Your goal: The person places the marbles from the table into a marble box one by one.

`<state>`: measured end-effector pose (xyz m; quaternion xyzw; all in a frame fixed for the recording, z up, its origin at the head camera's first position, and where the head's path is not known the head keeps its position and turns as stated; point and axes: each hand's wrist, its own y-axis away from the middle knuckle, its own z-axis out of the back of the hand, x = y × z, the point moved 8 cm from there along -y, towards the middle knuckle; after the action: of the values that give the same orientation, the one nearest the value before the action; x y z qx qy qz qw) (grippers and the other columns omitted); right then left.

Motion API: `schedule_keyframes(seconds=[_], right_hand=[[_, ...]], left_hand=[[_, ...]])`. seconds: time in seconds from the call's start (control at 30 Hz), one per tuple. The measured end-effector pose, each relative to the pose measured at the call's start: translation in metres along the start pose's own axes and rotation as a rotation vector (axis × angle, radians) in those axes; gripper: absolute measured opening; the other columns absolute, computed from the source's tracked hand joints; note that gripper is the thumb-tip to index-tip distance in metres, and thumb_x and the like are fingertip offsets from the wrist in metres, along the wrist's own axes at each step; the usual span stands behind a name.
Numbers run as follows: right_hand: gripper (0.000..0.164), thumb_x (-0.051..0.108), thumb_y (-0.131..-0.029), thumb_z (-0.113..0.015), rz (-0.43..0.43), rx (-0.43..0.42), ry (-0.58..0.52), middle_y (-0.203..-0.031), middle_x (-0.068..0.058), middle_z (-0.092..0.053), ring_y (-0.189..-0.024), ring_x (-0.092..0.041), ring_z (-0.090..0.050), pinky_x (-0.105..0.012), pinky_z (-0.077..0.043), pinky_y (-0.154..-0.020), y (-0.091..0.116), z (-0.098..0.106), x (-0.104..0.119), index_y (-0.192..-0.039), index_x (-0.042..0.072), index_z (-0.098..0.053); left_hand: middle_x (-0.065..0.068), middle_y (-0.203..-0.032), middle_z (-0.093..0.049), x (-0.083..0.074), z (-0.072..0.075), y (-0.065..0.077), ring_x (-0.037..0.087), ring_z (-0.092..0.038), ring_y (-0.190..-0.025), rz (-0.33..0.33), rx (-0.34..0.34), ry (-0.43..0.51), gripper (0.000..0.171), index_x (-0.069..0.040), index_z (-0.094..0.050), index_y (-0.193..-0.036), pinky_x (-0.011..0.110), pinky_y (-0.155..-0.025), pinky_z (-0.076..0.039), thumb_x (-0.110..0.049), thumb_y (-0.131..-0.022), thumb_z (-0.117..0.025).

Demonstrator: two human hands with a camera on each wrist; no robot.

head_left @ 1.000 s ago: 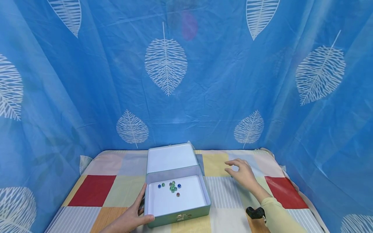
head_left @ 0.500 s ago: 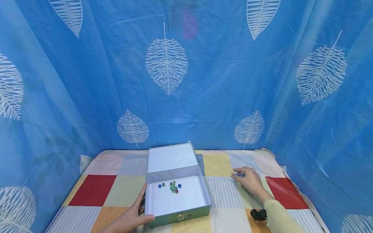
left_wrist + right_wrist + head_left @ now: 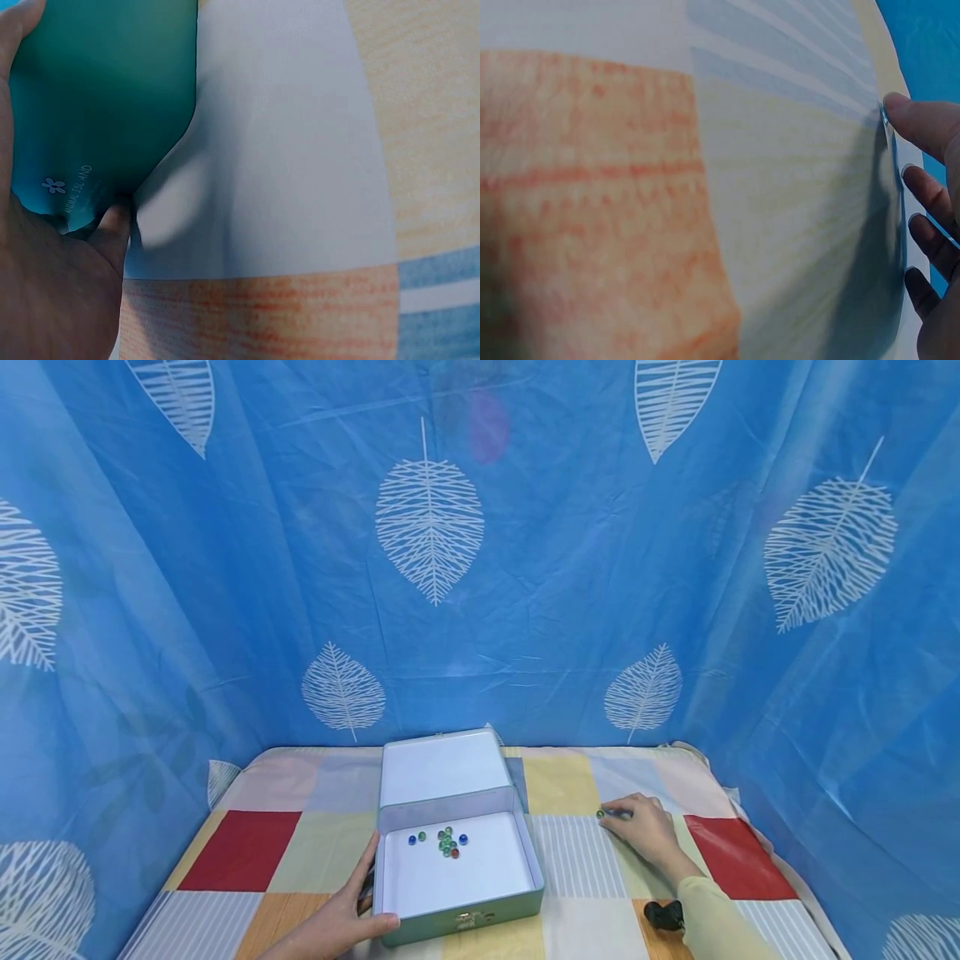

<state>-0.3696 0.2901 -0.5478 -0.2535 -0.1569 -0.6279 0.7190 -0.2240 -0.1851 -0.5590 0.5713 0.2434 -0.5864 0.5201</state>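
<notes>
An open green tin box (image 3: 465,920) with a white inside stands on the patchwork cloth, its lid (image 3: 444,768) tipped back. Several glass marbles (image 3: 447,842), green, blue and red, lie on its floor, most of them bunched together. My left hand (image 3: 341,917) grips the box at its front left corner, thumb at the front and fingers along the left side. In the left wrist view, that hand's thumb and a finger reach around the box's green side (image 3: 112,90). To the right of the box, my right hand (image 3: 647,832) pinches a small green marble (image 3: 600,814) between thumb and index finger, low over the cloth.
A patchwork cloth (image 3: 251,852) covers the table. Blue curtains (image 3: 525,610) with white leaf prints enclose the back and both sides. A small black device (image 3: 663,915) sits by my right wrist, beside the yellow sleeve (image 3: 723,918).
My right hand has moved slightly right and down, and its fingers have closed on the green marble. The red marble has rolled against the bunch. The left hand stays on the box.
</notes>
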Motion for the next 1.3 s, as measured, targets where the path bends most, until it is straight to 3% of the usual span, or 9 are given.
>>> schedule_keyframes(seconds=[0.4,0.67,1.3], right_hand=[[0.017,0.030,-0.085,-0.083,0.007,-0.035,0.023,-0.108,-0.004,-0.069,-0.109,-0.035,-0.055,-0.063,-0.037,-0.090,-0.0002,-0.0028,0.0007,-0.102,0.025,-0.082],[0.015,0.029,-0.086,-0.083,-0.004,-0.030,0.025,-0.108,-0.005,-0.069,-0.110,-0.036,-0.055,-0.063,-0.036,-0.091,0.0002,-0.0029,0.0031,-0.100,0.024,-0.082],[0.015,0.030,-0.086,-0.081,-0.037,-0.026,0.010,-0.108,-0.005,-0.068,-0.109,-0.036,-0.054,-0.063,-0.034,-0.092,0.0013,-0.0057,0.0027,-0.100,0.023,-0.081]], left_hand=[[0.024,-0.168,0.008,-0.0009,-0.0021,-0.0006,0.054,-0.007,-0.149,-0.011,0.020,0.012,0.104,-0.028,0.021,-0.162,0.061,-0.115,-0.032,-0.033,-0.102,-0.065],[0.025,-0.168,0.005,0.0004,-0.0009,-0.0001,0.054,-0.011,-0.148,0.005,0.002,0.007,0.104,-0.029,0.019,-0.162,0.060,-0.113,-0.036,-0.034,-0.102,-0.066],[0.026,-0.167,0.009,-0.0021,-0.0031,0.0010,0.057,-0.002,-0.148,-0.032,0.039,0.051,0.105,-0.029,0.021,-0.161,0.058,-0.115,-0.035,-0.029,-0.102,-0.065]])
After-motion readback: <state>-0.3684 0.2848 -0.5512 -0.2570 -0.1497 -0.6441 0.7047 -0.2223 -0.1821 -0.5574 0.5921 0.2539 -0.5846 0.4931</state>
